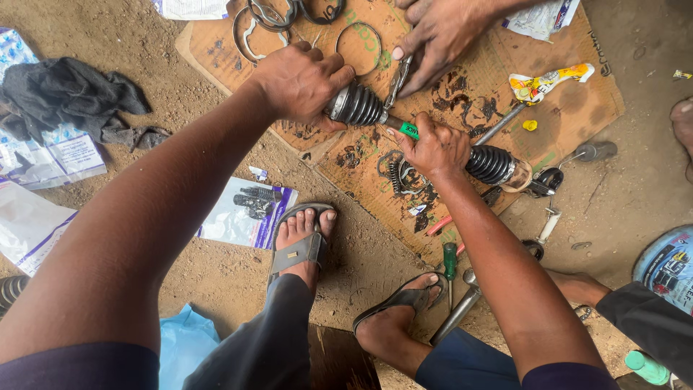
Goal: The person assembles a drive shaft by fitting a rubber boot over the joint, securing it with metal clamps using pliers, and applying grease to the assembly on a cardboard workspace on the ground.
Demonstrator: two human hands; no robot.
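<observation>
You hold an axle shaft on the cardboard (577,101).
Your left hand (299,79) grips one black boot (355,106); your right hand (437,148) wraps the shaft (398,127) beside the other boot (491,164). Another person's hand (440,36) holds, perhaps, pliers (397,81).

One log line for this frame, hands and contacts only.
left hand: grips left boot | right hand: grips shaft by right boot | other person's hand: on pliers

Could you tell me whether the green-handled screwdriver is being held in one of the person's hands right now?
No, the green-handled screwdriver lies on the ground by the sandalled foot, while both hands grip the axle shaft.
</observation>
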